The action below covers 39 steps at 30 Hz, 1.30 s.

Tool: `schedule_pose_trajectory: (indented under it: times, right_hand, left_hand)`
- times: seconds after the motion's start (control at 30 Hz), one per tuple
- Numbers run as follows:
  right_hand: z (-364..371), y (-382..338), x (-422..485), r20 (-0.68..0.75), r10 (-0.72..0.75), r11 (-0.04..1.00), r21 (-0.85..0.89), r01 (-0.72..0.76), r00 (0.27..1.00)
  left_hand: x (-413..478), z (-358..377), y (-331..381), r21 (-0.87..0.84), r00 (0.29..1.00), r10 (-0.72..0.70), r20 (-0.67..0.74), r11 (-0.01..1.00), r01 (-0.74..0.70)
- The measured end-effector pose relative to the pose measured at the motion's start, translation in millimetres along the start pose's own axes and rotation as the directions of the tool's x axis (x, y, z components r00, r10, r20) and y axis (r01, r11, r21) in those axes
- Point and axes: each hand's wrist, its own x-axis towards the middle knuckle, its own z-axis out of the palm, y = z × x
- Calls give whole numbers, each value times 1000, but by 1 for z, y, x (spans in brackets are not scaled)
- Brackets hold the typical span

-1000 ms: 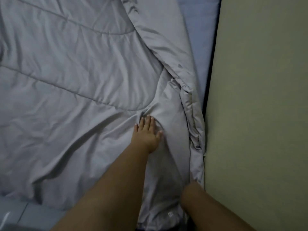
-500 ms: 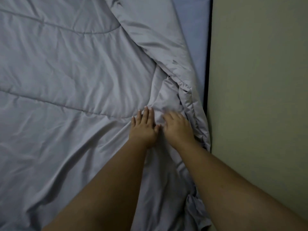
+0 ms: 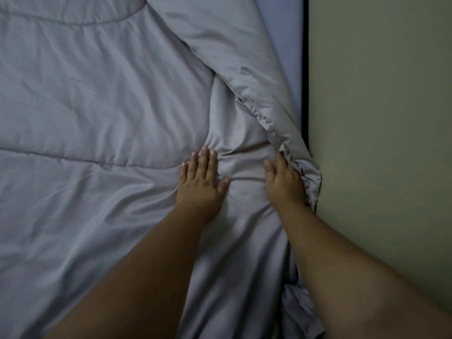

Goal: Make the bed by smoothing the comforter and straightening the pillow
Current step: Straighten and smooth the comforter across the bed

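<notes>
Two bare forearms reach over a grey, creased, quilted comforter [image 3: 97, 106] spread left of the wall [image 3: 379, 118]. The left hand [image 3: 199, 182] presses flat, fingers straight. Nearer the wall, the right hand [image 3: 283, 182] lies flat against the comforter's rumpled, folded-back edge. Beyond, blue sheet [image 3: 283, 45] borders the wall.

- The comforter [image 3: 97, 106] is grey quilted cloth with a faint satin sheen, soft and padded, crossed by stitched seams at the upper left and left of the frame.
- Its surface lies creased and puckered at centre frame; the folded-over edge at centre right is gathered into small ruffles.
- The sheet [image 3: 281, 33] at the upper right is smooth, matt, bluish cloth.
- The wall [image 3: 379, 118] on the right is matt and even, pale greenish.
</notes>
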Motion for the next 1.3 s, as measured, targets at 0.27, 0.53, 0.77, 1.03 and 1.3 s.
schedule_pose_trajectory:
  times: [0.27, 0.53, 0.77, 1.03, 1.3]
  right_hand:
    - [9, 36, -30, -142, -228, 973, -77, 219, 963]
    - [8, 27, -68, -246, -287, 956, -130, 262, 926]
    - [18, 40, -100, -254, -158, 982, -141, 125, 954]
    - [38, 63, -141, -176, -201, 967, -195, 166, 964]
    - [11, 7, -72, -395, -313, 936, -283, 210, 864]
  left_hand:
    - [-2, -3, 0, 4, 1000, 2, 18, 1000, -2]
    - [-24, 20, 25, 20, 994, 91, -62, 996, -90]
    - [-22, 23, 15, 133, 994, 109, -20, 986, -105]
    - [-23, 24, 8, 151, 992, 126, -21, 981, -121]
    - [-16, 21, 25, 94, 992, 90, -91, 992, -81]
